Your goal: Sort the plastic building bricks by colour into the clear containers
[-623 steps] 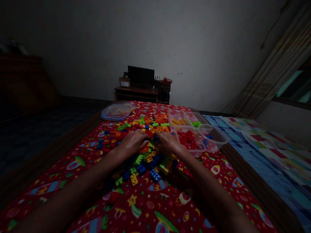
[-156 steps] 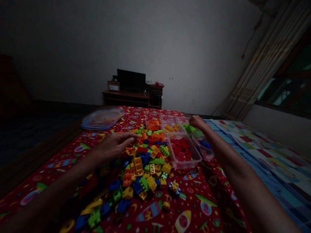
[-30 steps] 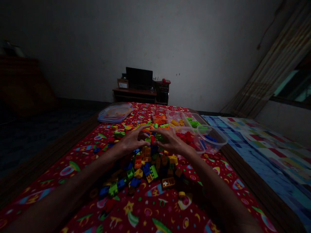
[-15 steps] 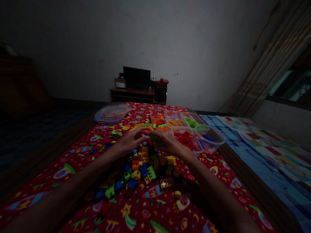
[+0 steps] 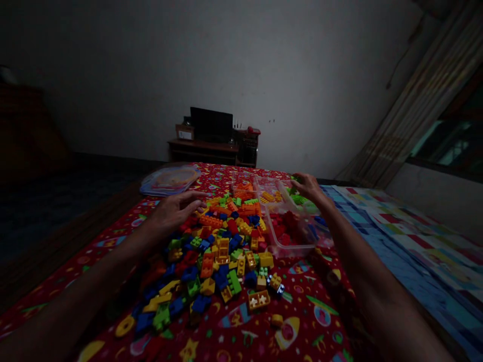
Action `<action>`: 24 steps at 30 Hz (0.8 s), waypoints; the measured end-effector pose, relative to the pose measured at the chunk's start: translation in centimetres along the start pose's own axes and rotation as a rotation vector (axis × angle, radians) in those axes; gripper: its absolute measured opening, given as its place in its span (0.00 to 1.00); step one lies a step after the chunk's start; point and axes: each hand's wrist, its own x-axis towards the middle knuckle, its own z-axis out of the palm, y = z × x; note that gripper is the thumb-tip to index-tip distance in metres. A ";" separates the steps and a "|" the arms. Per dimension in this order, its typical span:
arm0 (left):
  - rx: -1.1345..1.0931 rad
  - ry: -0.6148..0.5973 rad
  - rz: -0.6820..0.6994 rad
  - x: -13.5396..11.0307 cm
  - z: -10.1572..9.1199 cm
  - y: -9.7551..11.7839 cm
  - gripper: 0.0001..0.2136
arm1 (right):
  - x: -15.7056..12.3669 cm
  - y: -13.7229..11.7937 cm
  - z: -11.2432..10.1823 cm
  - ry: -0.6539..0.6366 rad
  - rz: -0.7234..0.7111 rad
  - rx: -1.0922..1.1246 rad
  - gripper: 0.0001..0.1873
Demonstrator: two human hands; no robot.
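A heap of small plastic building bricks [image 5: 219,251] in red, blue, yellow, orange and green lies on a red patterned cloth [image 5: 302,322]. My left hand [image 5: 176,208] rests at the heap's far left edge, fingers spread, holding nothing. My right hand [image 5: 307,185] is stretched out over the clear box of green bricks [image 5: 302,200], fingers curled, with a bit of a green brick [image 5: 293,177] showing at the fingertips. Closer in stands a clear box of red bricks [image 5: 290,236].
Clear boxes of yellow bricks [image 5: 269,196] and orange bricks [image 5: 243,190] sit behind the heap. A clear bowl with blue bricks [image 5: 320,223] is right of the red box. A plastic lid [image 5: 169,178] lies far left. A low dark cabinet [image 5: 215,146] stands by the wall; a checked mat [image 5: 396,241] lies to the right.
My right hand left the middle of the heap and reached far right to the box of green bricks. My left hand slid a little left and opened flat.
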 end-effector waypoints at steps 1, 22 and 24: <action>-0.001 -0.001 0.000 0.0 0.0 -0.1 0.27 | 0.6 0.9 0.0 -0.032 0.050 -0.048 0.16; 0.030 0.008 0.046 0.1 -0.4 -1.0 0.23 | -2.9 -10.4 2.2 -0.243 -0.304 0.246 0.13; 0.060 0.017 0.068 0.0 -0.5 -1.0 0.23 | -4.3 -12.6 3.5 -0.342 -0.382 0.295 0.12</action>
